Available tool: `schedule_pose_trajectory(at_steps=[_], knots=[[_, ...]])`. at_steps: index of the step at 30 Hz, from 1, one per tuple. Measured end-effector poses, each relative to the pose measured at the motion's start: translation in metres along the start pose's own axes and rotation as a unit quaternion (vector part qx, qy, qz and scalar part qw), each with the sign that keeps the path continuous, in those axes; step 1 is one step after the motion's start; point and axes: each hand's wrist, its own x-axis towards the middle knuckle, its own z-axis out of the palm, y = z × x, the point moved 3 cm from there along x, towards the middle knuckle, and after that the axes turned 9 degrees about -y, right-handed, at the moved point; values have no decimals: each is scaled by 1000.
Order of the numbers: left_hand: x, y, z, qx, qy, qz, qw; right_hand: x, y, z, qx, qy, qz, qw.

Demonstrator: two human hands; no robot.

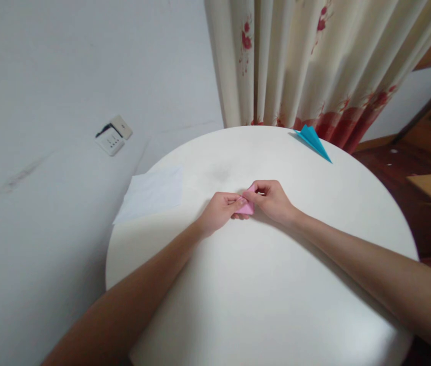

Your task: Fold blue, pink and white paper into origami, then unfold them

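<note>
A small folded pink paper (246, 206) is held between both my hands near the middle of a round white table (261, 284). My left hand (221, 211) pinches its left side with the fingertips. My right hand (272, 201) grips its right side and top, fingers curled over it. Most of the paper is hidden by my fingers.
A white sheet of paper (150, 193) lies at the table's left edge. A blue folded paper plane (313, 140) sits at the far edge. Behind are a flowered curtain (314, 61), a wall socket (113, 134) and a wooden floor on the right.
</note>
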Motion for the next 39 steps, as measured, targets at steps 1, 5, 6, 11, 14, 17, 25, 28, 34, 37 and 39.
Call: schedule_pose_trajectory(at_steps=[1,5,6,11,14,17,25,28,34,37,39], knots=[[0,0,0,1,2,-1,1000,0,-1,0,6,0,-1,1000],[-1,0,0,-3,2,-6,1000,-1,-4,0,31,-4,1,1000],[-1,0,0,-5,2,-5,1000,-1,-4,0,35,-6,1,999],[0,-1,0,-5,9,-3,1000,0,-5,0,49,0,7,999],[0,-1,0,-6,8,0,1000,-1,-8,0,54,-5,1,999],[0,-1,0,-8,4,3,1000,-3,-9,2,59,-4,-3,998],[0,-1,0,-11,15,-14,1000,5,4,-14,20,125,38,991],[0,-2,-1,-19,33,-20,999,8,6,-23,32,162,60,984],[0,-2,-2,-26,39,-14,999,2,-2,-5,22,33,20,999],[0,0,-1,-14,36,-21,999,-1,-1,3,6,3,13,1000],[0,1,-1,-3,39,-28,999,-1,0,3,5,4,6,1000]])
